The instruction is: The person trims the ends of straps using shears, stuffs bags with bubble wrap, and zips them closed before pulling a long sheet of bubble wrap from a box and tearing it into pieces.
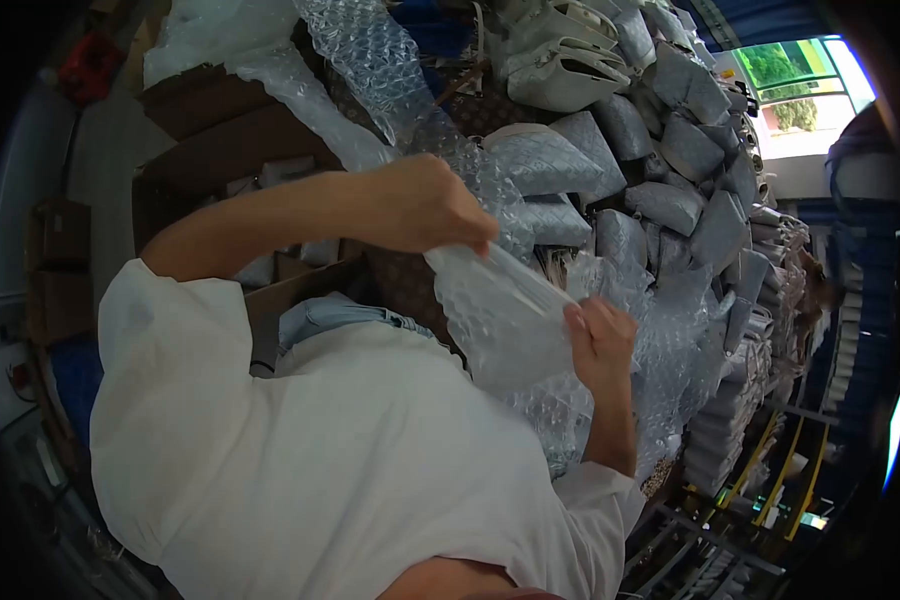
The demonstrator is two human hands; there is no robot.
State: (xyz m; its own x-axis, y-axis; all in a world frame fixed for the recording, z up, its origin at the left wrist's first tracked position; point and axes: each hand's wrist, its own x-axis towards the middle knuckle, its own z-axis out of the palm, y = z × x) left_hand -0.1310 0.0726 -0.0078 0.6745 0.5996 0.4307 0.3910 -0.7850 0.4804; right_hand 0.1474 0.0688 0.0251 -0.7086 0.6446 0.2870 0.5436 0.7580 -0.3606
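Observation:
A translucent piece of bubble wrap (pixel 515 315) is stretched between my hands, its upper edge pulled into a taut, folded line. My left hand (pixel 425 205) is closed on one end of that edge, with the arm bent across in front of me. At the other end, my right hand (pixel 603 340) pinches the edge between thumb and fingers. The wrap hangs down close to my white shirt (pixel 370 430). More loose bubble wrap (pixel 670 350) lies beneath and beside my right hand.
Handbags (pixel 565 75) and many wrapped silvery parcels (pixel 690 145) are heaped ahead and to the right. An open cardboard box (pixel 195 125) with wrapped pieces inside stands at the left. A bubble wrap strip (pixel 365 65) trails from the top. Racks (pixel 770 470) stand lower right.

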